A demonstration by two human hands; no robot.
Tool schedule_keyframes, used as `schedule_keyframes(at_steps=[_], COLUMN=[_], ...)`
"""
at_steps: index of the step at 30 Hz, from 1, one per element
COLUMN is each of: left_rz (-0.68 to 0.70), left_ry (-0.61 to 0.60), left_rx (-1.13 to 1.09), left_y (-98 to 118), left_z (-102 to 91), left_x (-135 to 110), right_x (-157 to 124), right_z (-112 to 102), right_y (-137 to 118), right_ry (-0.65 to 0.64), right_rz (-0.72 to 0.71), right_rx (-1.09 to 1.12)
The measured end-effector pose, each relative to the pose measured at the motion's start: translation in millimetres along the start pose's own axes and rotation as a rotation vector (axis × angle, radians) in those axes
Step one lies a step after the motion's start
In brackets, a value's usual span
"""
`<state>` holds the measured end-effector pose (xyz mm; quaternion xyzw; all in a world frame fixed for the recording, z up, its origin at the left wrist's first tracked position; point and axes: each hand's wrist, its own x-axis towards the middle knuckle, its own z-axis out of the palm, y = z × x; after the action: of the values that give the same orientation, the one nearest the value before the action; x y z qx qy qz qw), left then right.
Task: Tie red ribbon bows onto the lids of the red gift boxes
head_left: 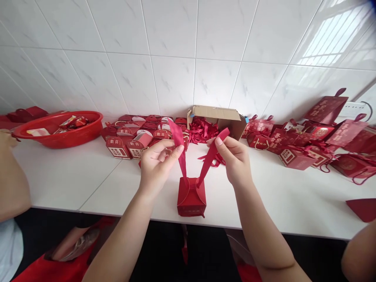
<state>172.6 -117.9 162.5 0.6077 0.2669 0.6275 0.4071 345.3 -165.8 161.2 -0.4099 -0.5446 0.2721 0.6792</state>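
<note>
A small red gift box [192, 201] stands near the front edge of the white table, its top flaps folded together. From its top a red ribbon [208, 163] rises in two strands that spread apart in a V. My left hand [158, 162] pinches the left strand between thumb and fingers, with the loose end sticking up above. The right strand is pinched in my right hand [235, 158], its end poking out past the thumb. Both hands are raised above the box and do not touch it.
Behind the hands stand rows of red boxes [119, 147] and an open cardboard carton [216, 112] of red ribbons. A red plastic basin [58, 139] with wrapped sweets is at left, finished-looking boxes [296, 156] at right. Other people's arms [13, 176] show at both sides. A tiled wall closes the back.
</note>
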Motion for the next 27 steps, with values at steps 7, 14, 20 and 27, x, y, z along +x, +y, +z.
schedule_keyframes(at_steps=[7, 14, 20, 27], left_rz=[-0.039, -0.066, -0.003, -0.007], left_ry=[0.021, -0.023, -0.036, -0.266], left_rx=[-0.094, -0.065, -0.068, -0.015], left_y=[-1.8, -5.4, -6.8, 4.6], left_z=[4.2, 4.2, 3.7, 8.1], left_x=[-1.4, -3.8, -3.2, -5.8], right_x=[3.5, 6.0, 6.6, 8.7], right_z=[6.8, 7.9, 9.5, 14.5], right_y=[1.4, -4.9, -7.4, -4.2], right_ry=[-0.03, -0.049, -0.057, -0.139], right_rz=[-0.01, -0.028, -0.009, 0.021], right_rx=[-0.035, -0.023, 0.031, 0.109])
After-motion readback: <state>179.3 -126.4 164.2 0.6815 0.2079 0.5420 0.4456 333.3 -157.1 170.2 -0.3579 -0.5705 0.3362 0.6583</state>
